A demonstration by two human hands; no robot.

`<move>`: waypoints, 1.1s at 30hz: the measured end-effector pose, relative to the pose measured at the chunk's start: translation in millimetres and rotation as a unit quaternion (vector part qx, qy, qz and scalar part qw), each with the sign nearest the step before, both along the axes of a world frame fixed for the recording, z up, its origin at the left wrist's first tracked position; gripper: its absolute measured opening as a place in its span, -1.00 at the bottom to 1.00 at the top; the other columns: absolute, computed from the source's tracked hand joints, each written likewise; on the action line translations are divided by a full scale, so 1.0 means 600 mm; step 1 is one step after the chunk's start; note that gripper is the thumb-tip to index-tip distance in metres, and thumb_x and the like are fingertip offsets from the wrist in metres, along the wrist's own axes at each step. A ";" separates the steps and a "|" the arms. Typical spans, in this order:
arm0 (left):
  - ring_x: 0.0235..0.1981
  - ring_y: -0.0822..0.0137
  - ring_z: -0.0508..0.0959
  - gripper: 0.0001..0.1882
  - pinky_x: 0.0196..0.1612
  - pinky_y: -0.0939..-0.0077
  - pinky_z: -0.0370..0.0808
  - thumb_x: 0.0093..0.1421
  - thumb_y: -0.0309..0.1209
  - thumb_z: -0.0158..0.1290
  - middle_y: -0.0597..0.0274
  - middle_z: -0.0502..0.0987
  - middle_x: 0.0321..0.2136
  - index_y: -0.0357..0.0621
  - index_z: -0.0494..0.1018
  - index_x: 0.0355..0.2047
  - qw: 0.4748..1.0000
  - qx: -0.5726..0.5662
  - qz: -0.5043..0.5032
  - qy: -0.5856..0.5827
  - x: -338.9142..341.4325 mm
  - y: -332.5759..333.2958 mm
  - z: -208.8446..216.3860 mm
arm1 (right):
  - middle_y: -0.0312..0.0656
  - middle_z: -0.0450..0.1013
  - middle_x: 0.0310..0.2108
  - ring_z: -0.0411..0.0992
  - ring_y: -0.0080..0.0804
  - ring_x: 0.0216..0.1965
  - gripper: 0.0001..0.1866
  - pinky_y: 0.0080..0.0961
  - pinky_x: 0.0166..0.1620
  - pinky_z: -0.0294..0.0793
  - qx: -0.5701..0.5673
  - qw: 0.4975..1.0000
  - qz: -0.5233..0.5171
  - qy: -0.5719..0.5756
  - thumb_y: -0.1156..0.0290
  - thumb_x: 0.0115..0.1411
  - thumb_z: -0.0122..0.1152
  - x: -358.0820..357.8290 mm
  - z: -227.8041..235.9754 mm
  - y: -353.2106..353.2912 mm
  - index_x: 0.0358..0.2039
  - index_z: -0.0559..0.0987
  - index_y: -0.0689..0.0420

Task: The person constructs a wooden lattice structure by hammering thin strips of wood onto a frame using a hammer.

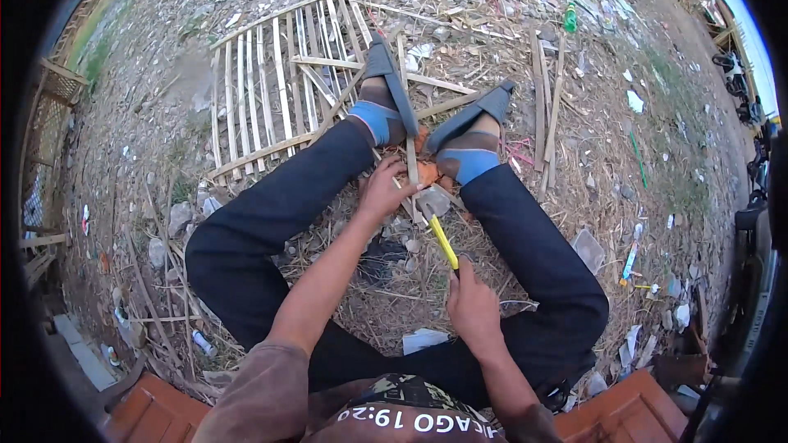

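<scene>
My right hand (474, 305) is closed round the black grip of a hammer with a yellow handle (442, 239). The hammer's head end reaches to the lower end of a narrow wooden slat (412, 162), just by my left fingers. My left hand (384, 190) pinches that slat between my feet; whether a nail is also in the fingers is too small to tell. Under and beside the slat lie orange-red brick pieces (428, 174). A grey stone (435, 202) rests close to the hammer's head. My left sandal (391, 86) presses against the slat's side.
A panel of nailed wooden slats (261, 90) lies ahead on the left. Several loose slats (555, 107) lie to the right of my right sandal (472, 117). A green bottle (570, 18) is farther off. Stones and litter cover the ground. Red-brown wooden panels (625, 412) flank me.
</scene>
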State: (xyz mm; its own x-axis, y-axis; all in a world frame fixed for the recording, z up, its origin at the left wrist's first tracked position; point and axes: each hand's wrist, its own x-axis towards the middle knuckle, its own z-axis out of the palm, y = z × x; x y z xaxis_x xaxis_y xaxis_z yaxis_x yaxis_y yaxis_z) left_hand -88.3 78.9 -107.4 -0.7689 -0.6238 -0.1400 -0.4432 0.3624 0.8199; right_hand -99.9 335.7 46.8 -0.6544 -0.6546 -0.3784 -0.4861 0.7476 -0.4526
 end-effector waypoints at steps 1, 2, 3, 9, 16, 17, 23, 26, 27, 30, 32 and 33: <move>0.20 0.12 0.41 -0.37 0.22 0.21 0.30 -0.03 -0.02 0.35 0.16 0.36 0.21 -0.12 0.55 -0.02 1.000 -0.007 0.006 0.011 -0.002 -0.004 -0.006 | 0.22 0.51 -0.39 0.51 0.24 -0.44 -0.61 0.10 -0.40 0.47 -0.021 0.999 0.010 0.036 0.39 0.28 0.08 0.001 0.016 -0.003 0.10 0.35 0.21; 0.20 0.12 0.41 -0.37 0.22 0.21 0.29 -0.04 -0.03 0.35 0.16 0.37 0.20 -0.12 0.55 -0.02 1.000 -0.008 0.012 0.011 0.011 0.002 -0.020 | 0.22 0.52 -0.38 0.52 0.22 -0.44 -0.61 0.08 -0.41 0.48 -0.038 0.997 0.022 0.062 0.39 0.28 0.09 0.010 0.032 -0.004 0.10 0.35 0.21; 0.19 0.10 0.41 -0.37 0.22 0.23 0.29 -0.05 -0.03 0.36 0.15 0.38 0.19 -0.11 0.56 -0.03 1.000 -0.018 0.017 -0.008 0.007 0.005 -0.016 | 0.22 0.52 -0.38 0.52 0.22 -0.44 -0.61 0.08 -0.41 0.48 -0.030 0.997 0.023 0.060 0.39 0.28 0.09 0.009 0.053 -0.007 0.10 0.35 0.21; 0.19 0.09 0.42 -0.35 0.22 0.24 0.31 -0.07 -0.03 0.38 0.09 0.37 0.19 -0.12 0.55 -0.02 0.999 -0.023 -0.001 0.040 0.013 -0.002 -0.032 | 0.17 0.52 -0.40 0.53 0.17 -0.48 -0.62 -0.03 -0.46 0.51 -0.207 0.972 0.031 0.106 0.41 0.26 0.11 0.020 0.037 -0.011 0.07 0.36 0.20; 0.18 0.11 0.43 -0.42 0.17 0.13 0.32 -0.04 -0.09 0.34 0.11 0.37 0.19 -0.11 0.55 -0.04 0.999 -0.036 0.009 -0.006 0.011 0.008 -0.017 | 0.16 0.51 -0.45 0.51 0.19 -0.47 -0.64 0.02 -0.44 0.46 -0.021 0.998 0.030 0.059 0.41 0.29 0.10 -0.005 0.049 -0.006 0.07 0.37 0.20; 0.18 0.12 0.43 -0.40 0.14 0.03 0.31 -0.07 -0.05 0.33 0.16 0.38 0.20 -0.05 0.57 -0.04 0.999 -0.044 0.022 0.005 0.012 0.001 -0.026 | 0.15 0.53 -0.42 0.52 0.17 -0.49 -0.64 0.01 -0.46 0.48 -0.049 0.995 0.039 0.071 0.42 0.28 0.11 -0.007 0.067 -0.015 0.06 0.37 0.20; 0.17 0.12 0.44 -0.43 0.16 0.17 0.36 -0.07 -0.10 0.35 0.15 0.39 0.18 -0.11 0.56 -0.07 1.000 -0.025 -0.002 0.011 -0.002 0.014 -0.005 | 0.17 0.53 -0.42 0.52 0.18 -0.49 -0.59 0.01 -0.45 0.49 -0.200 0.975 0.004 0.095 0.41 0.28 0.10 0.000 0.063 -0.023 0.12 0.34 0.20; 0.17 0.13 0.43 -0.43 0.17 0.26 0.36 -0.06 -0.13 0.37 0.14 0.37 0.18 -0.12 0.55 -0.06 0.999 -0.032 0.003 0.003 0.000 0.008 -0.005 | 0.18 0.53 -0.43 0.52 0.18 -0.49 -0.60 0.01 -0.45 0.49 0.021 0.995 0.065 0.072 0.40 0.29 0.08 -0.021 -0.005 0.000 0.11 0.34 0.21; 0.17 0.14 0.43 -0.40 0.17 0.24 0.35 -0.07 -0.09 0.39 0.15 0.37 0.19 -0.11 0.55 -0.05 1.000 -0.021 0.006 0.010 0.003 0.000 -0.019 | 0.19 0.52 -0.44 0.52 0.20 -0.48 -0.62 0.05 -0.44 0.49 0.040 0.996 0.069 0.050 0.39 0.30 0.06 -0.018 0.011 -0.008 0.10 0.33 0.21; 0.18 0.13 0.43 -0.36 0.18 0.21 0.34 -0.08 -0.01 0.39 0.17 0.38 0.18 -0.10 0.55 -0.04 0.999 -0.044 0.011 0.005 0.007 -0.001 -0.035 | 0.19 0.52 -0.45 0.51 0.21 -0.49 -0.64 0.06 -0.44 0.48 -0.017 0.996 0.070 0.052 0.39 0.30 0.07 -0.017 0.055 -0.017 0.07 0.34 0.20; 0.15 0.10 0.44 -0.36 0.17 0.21 0.35 -0.06 -0.01 0.38 0.14 0.38 0.17 -0.12 0.55 -0.05 0.999 -0.050 0.013 0.002 0.008 0.002 -0.029 | 0.18 0.52 -0.44 0.51 0.20 -0.48 -0.63 0.04 -0.45 0.48 -0.011 0.997 0.063 0.041 0.42 0.29 0.08 -0.013 0.088 -0.030 0.08 0.34 0.22; 0.15 0.12 0.44 -0.39 0.18 0.11 0.29 -0.07 -0.03 0.36 0.21 0.39 0.17 -0.05 0.56 -0.04 0.999 -0.047 0.017 0.011 0.012 0.001 -0.030 | 0.17 0.52 -0.44 0.51 0.19 -0.48 -0.62 0.03 -0.45 0.48 -0.075 0.994 0.057 0.055 0.43 0.29 0.08 -0.007 0.103 -0.035 0.09 0.35 0.23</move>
